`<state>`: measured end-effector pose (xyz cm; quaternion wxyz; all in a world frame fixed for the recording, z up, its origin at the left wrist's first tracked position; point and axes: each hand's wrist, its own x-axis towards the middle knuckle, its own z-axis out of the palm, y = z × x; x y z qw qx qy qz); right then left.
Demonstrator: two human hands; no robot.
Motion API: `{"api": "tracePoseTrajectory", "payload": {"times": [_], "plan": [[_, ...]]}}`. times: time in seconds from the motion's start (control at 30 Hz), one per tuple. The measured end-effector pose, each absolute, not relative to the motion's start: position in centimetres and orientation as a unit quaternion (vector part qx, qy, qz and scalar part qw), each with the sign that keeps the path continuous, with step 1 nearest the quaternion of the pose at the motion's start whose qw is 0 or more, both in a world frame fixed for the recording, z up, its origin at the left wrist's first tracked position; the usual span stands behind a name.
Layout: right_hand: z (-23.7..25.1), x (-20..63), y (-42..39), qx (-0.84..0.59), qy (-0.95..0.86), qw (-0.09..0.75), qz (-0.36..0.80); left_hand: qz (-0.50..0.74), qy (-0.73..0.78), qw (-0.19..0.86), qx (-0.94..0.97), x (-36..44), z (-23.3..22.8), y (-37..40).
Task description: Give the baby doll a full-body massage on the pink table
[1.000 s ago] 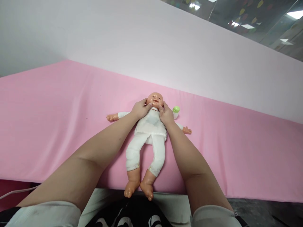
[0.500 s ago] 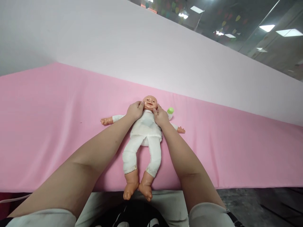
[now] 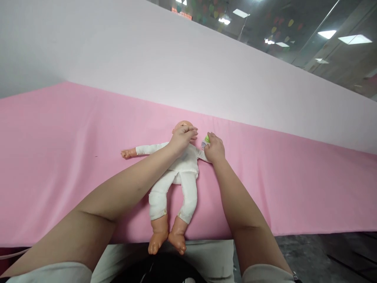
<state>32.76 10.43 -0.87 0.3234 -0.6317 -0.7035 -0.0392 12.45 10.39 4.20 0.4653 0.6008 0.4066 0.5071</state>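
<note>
A baby doll in white clothes lies on its back, arms out to the sides and feet over the near edge. My left hand is above its head, fingers stretched out to the right and nothing visible in them. It covers most of the doll's face, leaving the forehead in view. Just right of the head, my right hand has its fingers curled round a small bottle with a green cap. The bottle's printed side faces left, and the hand hides the rest of it.
Pink cloth covers the padded surface beneath the doll. A white wall rises behind it, with a glass panel above. Grey floor shows at the lower right.
Both hands have left the sides of the doll's face. The left moved right, across the face; the right moved right to the bottle, which now leans and shows its label.
</note>
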Motion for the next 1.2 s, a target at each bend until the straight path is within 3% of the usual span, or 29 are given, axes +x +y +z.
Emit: {"api": "tracePoseTrajectory", "payload": {"times": [0.07, 0.13, 0.47, 0.87, 1.03, 1.13, 1.2], "plan": [[-0.7, 32.5, 10.6, -0.642, -0.701, 0.31, -0.005, 0.495, 0.383, 0.591, 0.509, 13.5, 4.6, 10.2], [-0.4, 32.2, 10.6, -0.645, -0.696, 0.315, 0.009, 0.471, 0.38, 0.646, 0.466, 14.4, 4.8, 10.3], [-0.2, 31.3, 10.4, -0.655, -0.697, 0.29, -0.009, 0.405, 0.41, 0.714, 0.398, 17.9, 4.6, 11.8], [0.4, 30.6, 9.7, -0.664, -0.689, 0.288, -0.048, 0.492, 0.347, 0.726, 0.334, 11.8, 4.1, 10.1], [1.8, 27.2, 7.3, -0.523, -0.765, 0.365, -0.095, 0.534, 0.287, 0.738, 0.296, 10.1, 3.9, 9.3], [2.6, 23.9, 5.1, -0.377, -0.856, 0.35, -0.043, 0.565, 0.231, 0.747, 0.264, 10.4, 4.4, 8.8], [3.0, 22.3, 4.0, -0.361, -0.871, 0.333, -0.004, 0.562, 0.201, 0.762, 0.251, 10.5, 5.2, 8.4]]}}
